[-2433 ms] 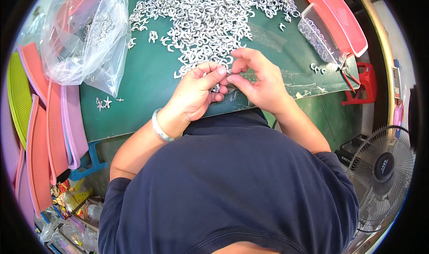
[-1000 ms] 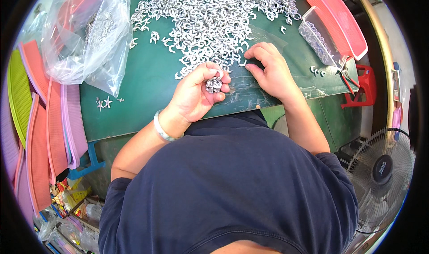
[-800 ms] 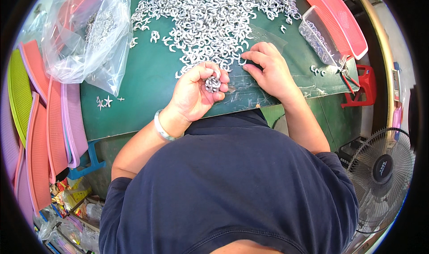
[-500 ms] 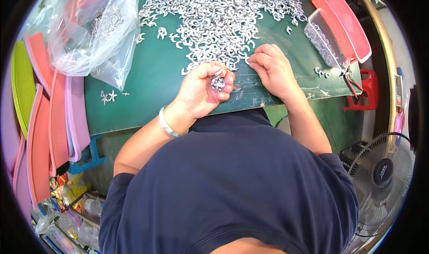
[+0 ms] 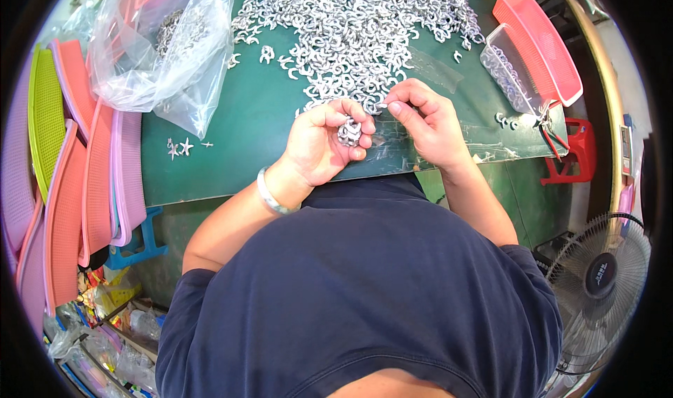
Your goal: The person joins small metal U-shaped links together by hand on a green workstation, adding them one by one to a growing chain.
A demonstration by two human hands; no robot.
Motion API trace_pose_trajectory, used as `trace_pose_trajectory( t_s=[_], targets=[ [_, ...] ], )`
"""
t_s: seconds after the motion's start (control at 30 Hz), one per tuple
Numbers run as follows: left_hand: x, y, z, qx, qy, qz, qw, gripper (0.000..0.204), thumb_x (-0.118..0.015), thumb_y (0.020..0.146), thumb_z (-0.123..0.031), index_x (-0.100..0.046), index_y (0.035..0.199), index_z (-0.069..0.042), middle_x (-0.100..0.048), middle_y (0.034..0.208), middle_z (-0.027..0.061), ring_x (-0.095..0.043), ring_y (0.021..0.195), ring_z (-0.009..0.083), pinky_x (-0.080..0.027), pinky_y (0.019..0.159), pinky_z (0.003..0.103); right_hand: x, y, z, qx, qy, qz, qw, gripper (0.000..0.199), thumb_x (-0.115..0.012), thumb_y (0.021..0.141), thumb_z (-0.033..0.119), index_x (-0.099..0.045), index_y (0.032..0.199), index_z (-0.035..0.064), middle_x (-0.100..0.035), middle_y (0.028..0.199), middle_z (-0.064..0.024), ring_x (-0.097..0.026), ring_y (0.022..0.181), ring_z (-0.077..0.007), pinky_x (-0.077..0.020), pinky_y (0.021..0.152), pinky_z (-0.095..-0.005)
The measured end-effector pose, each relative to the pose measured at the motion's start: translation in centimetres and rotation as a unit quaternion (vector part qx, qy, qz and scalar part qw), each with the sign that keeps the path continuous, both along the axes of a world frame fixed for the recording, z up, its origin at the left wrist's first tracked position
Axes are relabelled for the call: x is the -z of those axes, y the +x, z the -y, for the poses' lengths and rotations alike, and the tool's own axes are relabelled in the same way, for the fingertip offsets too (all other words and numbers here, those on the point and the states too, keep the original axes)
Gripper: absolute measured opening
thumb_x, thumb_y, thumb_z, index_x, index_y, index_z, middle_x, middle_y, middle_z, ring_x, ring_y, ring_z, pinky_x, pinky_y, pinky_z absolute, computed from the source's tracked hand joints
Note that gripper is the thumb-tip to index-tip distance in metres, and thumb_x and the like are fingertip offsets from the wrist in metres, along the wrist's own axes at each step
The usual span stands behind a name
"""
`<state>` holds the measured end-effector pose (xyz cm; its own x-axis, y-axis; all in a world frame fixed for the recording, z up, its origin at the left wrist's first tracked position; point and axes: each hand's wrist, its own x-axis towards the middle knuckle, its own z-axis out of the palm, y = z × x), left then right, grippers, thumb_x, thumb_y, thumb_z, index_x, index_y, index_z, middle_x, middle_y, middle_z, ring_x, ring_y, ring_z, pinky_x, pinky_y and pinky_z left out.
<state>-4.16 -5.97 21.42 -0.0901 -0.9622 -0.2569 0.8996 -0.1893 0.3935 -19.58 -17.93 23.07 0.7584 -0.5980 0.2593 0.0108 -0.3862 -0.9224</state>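
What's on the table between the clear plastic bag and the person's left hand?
In the head view, mostly bare green mat, with a few small white star-shaped pieces between the bag and left hand.

I see bare green desk (image 5: 238, 146) to the left of my left hand (image 5: 324, 146), open as far as the few stray clips (image 5: 181, 146) and the clear plastic bag (image 5: 165, 44) that blocks the far left corner. Straight ahead the heap of white clips (image 5: 357, 26) bars the way, touching my fingertips. Right of my right hand (image 5: 427, 121) a strip of desk runs free up to the clear box (image 5: 510, 79) and pink basket (image 5: 536, 37). Stacked trays (image 5: 77, 181) wall the left edge.
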Motion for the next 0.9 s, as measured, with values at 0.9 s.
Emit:
trace_pose_trajectory(
  t_s=[0.9],
  targets=[
    [-0.6,0.3,-0.6,-0.081,0.085,0.101,0.988,0.011,-0.053,0.083,-0.009,-0.054,0.092,-0.004,-0.057,0.083,0.0085,-0.054,0.070,0.0170,-0.044,0.055,0.023,1.6,0.5,0.1,0.035,-0.286,-0.096,0.953,0.006,-0.064,0.073,0.006,-0.063,0.079,0.0055,-0.058,0.081,-0.0062,-0.054,0.079,-0.0259,-0.0440,0.070,-0.0355]
  ],
)
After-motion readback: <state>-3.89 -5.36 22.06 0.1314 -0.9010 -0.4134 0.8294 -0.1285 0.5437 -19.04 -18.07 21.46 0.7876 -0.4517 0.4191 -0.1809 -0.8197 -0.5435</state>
